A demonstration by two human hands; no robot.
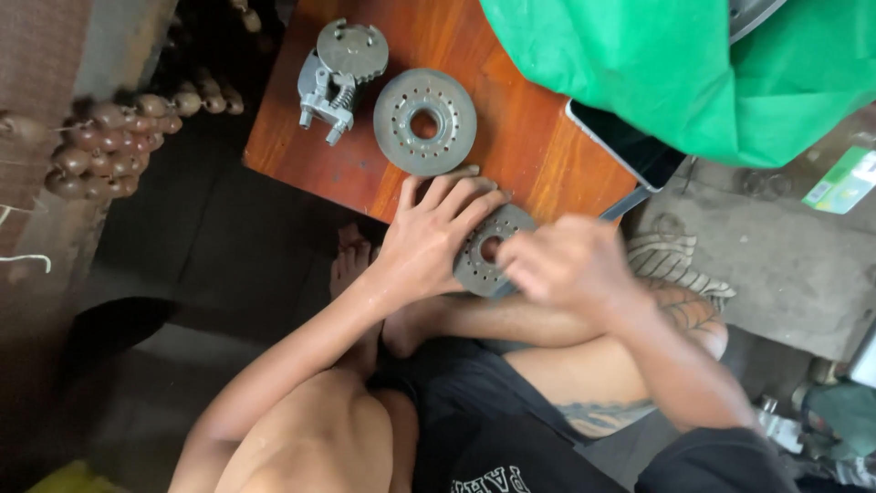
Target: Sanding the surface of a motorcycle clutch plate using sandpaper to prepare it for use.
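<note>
Dull grey metal disc [482,256], glossy varnished wood table [520,137], seemingly smooth green cloth [693,73].

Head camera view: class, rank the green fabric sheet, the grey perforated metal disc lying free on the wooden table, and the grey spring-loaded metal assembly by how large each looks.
1. Green fabric sheet, largest by far.
2. Grey perforated metal disc.
3. Grey spring-loaded metal assembly, close to the disc in extent, so this order is unsure.
</note>
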